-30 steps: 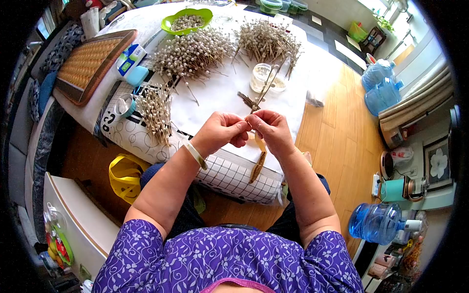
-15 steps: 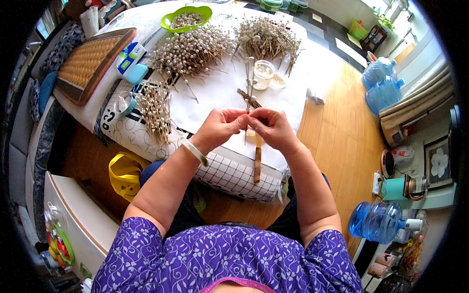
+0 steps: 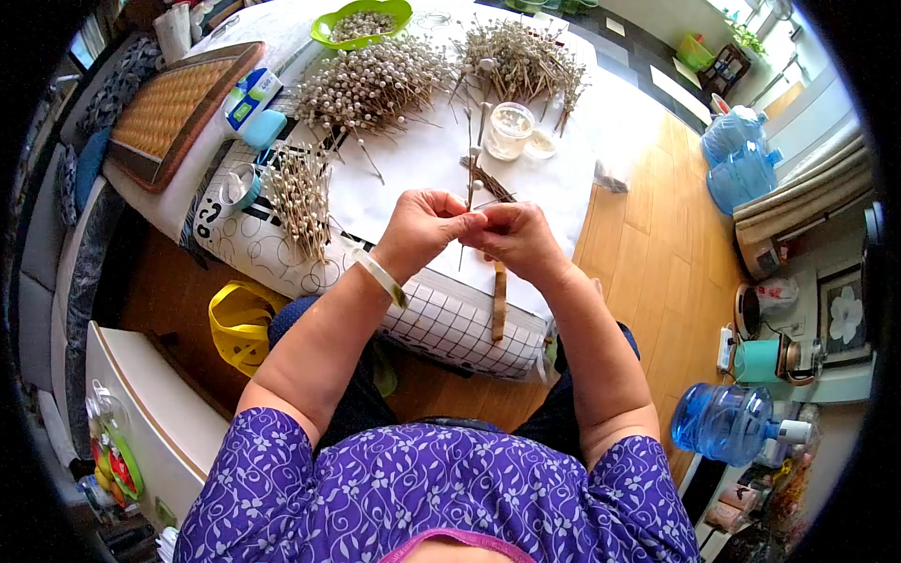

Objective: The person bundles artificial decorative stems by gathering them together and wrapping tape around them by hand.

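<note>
A thin brown stem with white fuzzy buds (image 3: 469, 141) rises upright from the pinched fingers of my left hand (image 3: 422, 233), its lower end showing below them. My right hand (image 3: 524, 242) meets the left at the fingertips, thumb and fingers closed. From under it hangs a strip of brown tape (image 3: 499, 305); the exact grip on the tape is hidden. Just beyond my hands lies a small bundle of bare brown twigs (image 3: 493, 180). Behind that stand a clear plastic tub (image 3: 510, 133) and its lid (image 3: 540, 144).
Budded stems lie in a large pile (image 3: 371, 89), a second pile (image 3: 521, 66) and a smaller one (image 3: 298, 202) at left. A green bowl (image 3: 399, 13) of buds is at the back. Around the left side are a blue tape roll (image 3: 246, 192), a tissue pack (image 3: 251, 97) and a woven mat (image 3: 183, 113).
The budded stem has shifted slightly left and now leans a little differently, with a bud showing just above my fingers. My right hand has turned slightly, its fingers still closed against the left.
</note>
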`<action>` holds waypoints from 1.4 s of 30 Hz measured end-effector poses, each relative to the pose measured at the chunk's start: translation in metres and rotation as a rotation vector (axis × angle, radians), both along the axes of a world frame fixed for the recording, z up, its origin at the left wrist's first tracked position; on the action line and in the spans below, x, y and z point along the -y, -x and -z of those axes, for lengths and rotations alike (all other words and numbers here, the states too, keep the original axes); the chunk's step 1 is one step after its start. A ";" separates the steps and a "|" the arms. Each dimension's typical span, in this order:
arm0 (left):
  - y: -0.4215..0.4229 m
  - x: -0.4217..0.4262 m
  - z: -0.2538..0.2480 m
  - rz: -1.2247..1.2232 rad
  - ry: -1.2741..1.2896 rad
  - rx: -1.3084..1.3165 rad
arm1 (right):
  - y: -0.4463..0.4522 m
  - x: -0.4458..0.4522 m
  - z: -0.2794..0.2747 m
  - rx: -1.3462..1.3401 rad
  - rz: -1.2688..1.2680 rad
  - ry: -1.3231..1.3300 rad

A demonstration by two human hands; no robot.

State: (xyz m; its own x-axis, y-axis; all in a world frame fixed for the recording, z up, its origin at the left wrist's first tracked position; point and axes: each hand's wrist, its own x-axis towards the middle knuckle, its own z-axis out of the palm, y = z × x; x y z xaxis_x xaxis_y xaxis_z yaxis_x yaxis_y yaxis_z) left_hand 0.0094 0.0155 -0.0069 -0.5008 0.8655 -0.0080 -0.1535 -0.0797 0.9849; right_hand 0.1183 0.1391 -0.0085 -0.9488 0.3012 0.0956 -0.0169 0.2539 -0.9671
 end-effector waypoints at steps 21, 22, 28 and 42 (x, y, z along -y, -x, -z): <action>0.003 -0.005 0.007 -0.054 -0.033 -0.190 | 0.002 0.001 0.005 -0.103 0.025 -0.149; -0.001 -0.006 0.006 -0.048 -0.068 -0.131 | 0.002 0.000 0.008 -0.092 0.032 -0.127; 0.001 -0.004 0.005 -0.041 -0.045 -0.081 | -0.003 0.003 -0.002 0.021 0.016 0.053; 0.001 -0.005 0.001 0.134 -0.082 0.047 | -0.002 0.000 0.003 0.000 -0.016 -0.014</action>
